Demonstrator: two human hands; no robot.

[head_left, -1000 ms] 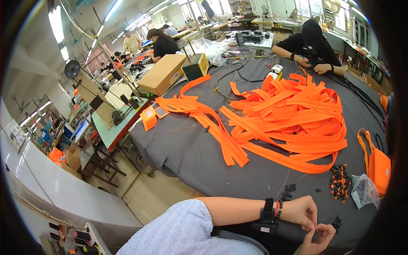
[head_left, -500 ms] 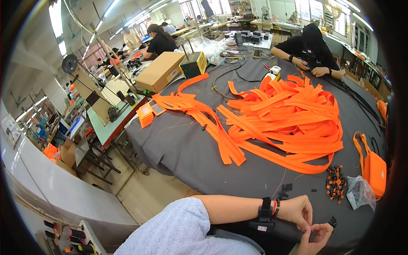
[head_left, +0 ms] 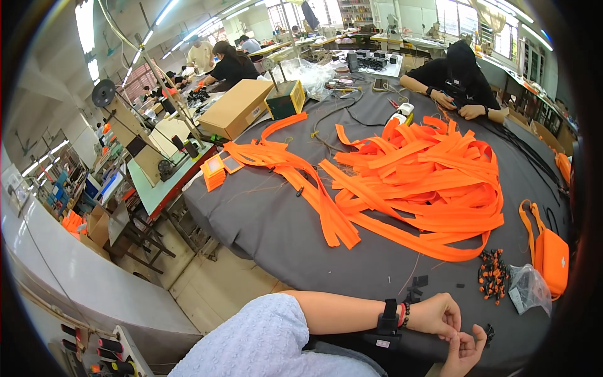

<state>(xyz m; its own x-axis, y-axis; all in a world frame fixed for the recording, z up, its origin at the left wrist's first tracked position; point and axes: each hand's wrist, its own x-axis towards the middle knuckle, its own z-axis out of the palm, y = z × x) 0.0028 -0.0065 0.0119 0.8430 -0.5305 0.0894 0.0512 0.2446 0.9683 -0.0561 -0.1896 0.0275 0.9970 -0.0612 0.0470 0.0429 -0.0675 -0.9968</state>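
At the near edge of the grey-covered table (head_left: pixel 301 251), my left hand (head_left: pixel 440 315) is closed, thumb and fingertips pinched. My right hand (head_left: pixel 463 353) meets it fingertip to fingertip, also pinched. Whatever lies between the fingers is too small or hidden to make out. Several small black pieces (head_left: pixel 414 294) lie beyond my left wrist. A little dark cluster of parts (head_left: pixel 490 333) sits just right of my right hand. Farther off is a heap of small black-and-orange parts (head_left: pixel 493 276). A large tangle of orange zipper tape (head_left: pixel 427 182) covers the table's middle.
A clear plastic bag (head_left: pixel 527 290) and an orange pouch (head_left: pixel 553 264) lie at the right. Across the table a person in black (head_left: pixel 461 78) works with both hands. A cardboard box (head_left: pixel 235 108) and a green-yellow device (head_left: pixel 286 97) stand at the far left.
My hands stay together, with the right fingers shifting slightly at the pinch. The view has moved a little. In the left background, a person in black leans farther left.
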